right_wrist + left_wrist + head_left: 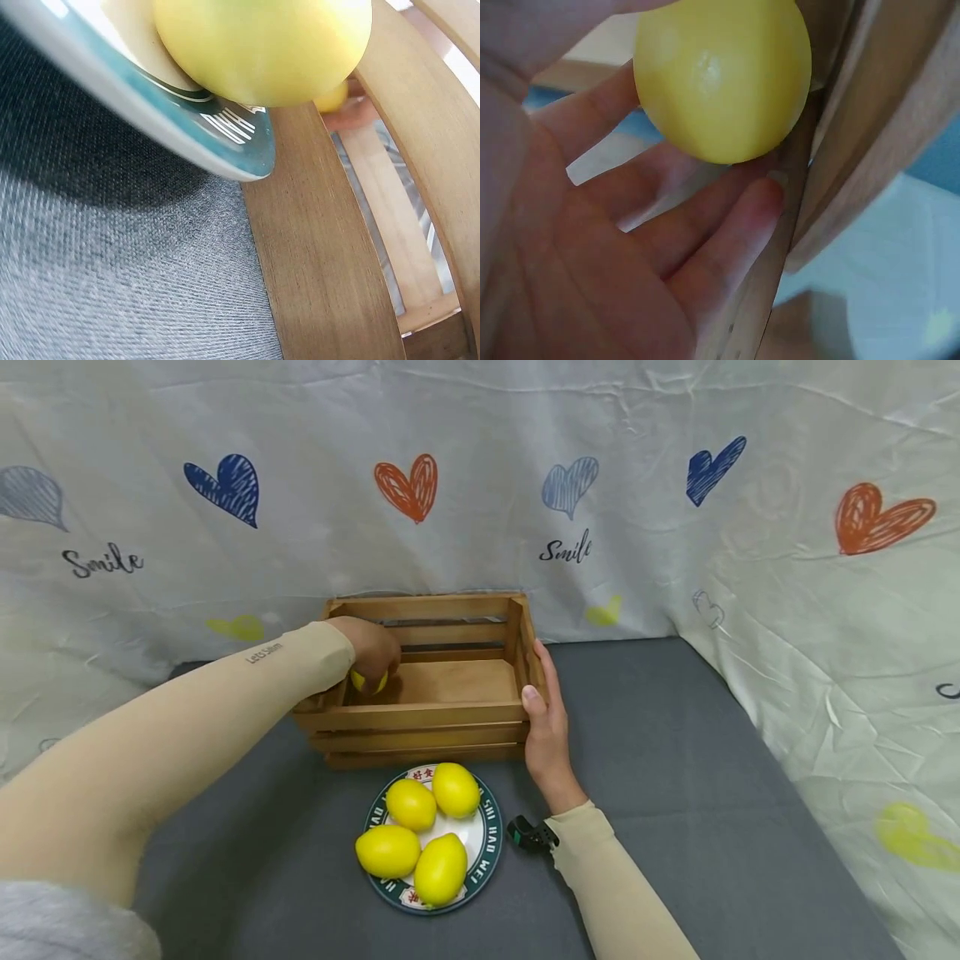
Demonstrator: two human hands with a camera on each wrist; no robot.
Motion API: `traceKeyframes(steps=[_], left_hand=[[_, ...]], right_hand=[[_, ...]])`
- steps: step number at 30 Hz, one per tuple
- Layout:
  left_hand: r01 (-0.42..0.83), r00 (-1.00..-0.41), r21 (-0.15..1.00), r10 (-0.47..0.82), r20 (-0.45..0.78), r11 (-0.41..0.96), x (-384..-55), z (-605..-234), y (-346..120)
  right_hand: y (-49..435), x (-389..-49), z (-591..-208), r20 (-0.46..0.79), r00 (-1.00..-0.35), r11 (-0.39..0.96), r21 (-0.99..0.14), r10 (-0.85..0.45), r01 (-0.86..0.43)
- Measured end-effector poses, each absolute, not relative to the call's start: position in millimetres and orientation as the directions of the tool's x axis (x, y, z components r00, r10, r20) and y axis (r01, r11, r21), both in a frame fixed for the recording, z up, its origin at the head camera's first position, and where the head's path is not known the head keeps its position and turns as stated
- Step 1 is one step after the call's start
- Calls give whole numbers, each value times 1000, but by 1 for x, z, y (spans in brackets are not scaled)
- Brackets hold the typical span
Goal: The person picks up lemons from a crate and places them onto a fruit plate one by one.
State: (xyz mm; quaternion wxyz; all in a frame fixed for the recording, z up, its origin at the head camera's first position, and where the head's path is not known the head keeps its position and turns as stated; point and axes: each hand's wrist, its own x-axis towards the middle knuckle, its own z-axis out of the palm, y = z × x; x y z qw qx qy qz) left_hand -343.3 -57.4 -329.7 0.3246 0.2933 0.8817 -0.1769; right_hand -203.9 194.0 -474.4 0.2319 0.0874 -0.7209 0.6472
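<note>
Inside the left part of a slatted wooden crate (420,717), my left hand (372,647) holds a yellow lemon (369,682). In the left wrist view the lemon (724,82) lies against the curled fingers, close beside the crate's slats (870,142). My right hand (549,735) grips the crate's front right corner, thumb at the front rim and fingers along the outer right side. The right wrist view does not show this hand; a lemon (262,45) on the plate and the crate's slats (315,225) fill much of it.
A round plate (491,839) with a dark green lettered rim stands right in front of the crate, bearing several lemons (441,870). Grey cloth (675,827) covers the table. Behind the crate hangs a pale curtain (480,552) printed with hearts.
</note>
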Motion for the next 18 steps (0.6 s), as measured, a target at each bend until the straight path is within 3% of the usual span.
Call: traceKeyframes(steps=[10,18], left_hand=[[535,-710,12,457,-535,845,-324,-307,-63],[599,-705,61,563,-431,798,-308,-285,-62]], right_hand=[[193,-203,-473,442,-878,143,-896,183,-421],[193,-204,-475,434,-881,137,-900,189,-414]])
